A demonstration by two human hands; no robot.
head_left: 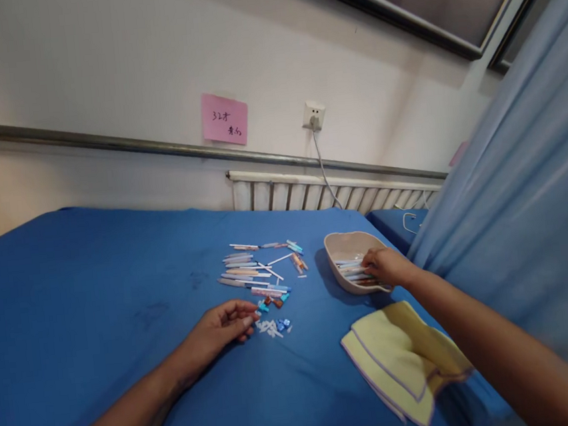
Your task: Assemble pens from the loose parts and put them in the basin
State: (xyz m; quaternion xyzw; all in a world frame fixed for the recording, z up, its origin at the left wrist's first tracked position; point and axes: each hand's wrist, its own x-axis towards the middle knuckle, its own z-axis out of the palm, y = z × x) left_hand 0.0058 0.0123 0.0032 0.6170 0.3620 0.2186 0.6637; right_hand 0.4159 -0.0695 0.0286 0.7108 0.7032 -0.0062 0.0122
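My left hand (231, 322) rests on the blue sheet with thumb and fingers drawn together, beside small white pieces (269, 327) and blue and brown bits (277, 302). Whatever its fingertips hold is too small to name. Just beyond it lie rows of slim pens and stick-like parts (242, 272), white, grey, orange and pale blue. My right hand (385, 267) reaches into a beige basin (334, 241), its fingers curled down against several pens (352, 271) inside. The fingertips are partly hidden, so I cannot make out what they grip.
A folded yellow cloth (395, 356) lies in front of the basin, under my right forearm. The blue-sheeted bed (95, 291) meets a wall with a metal rail (131, 144) and a radiator (292, 192). A blue curtain (528, 196) hangs at the right.
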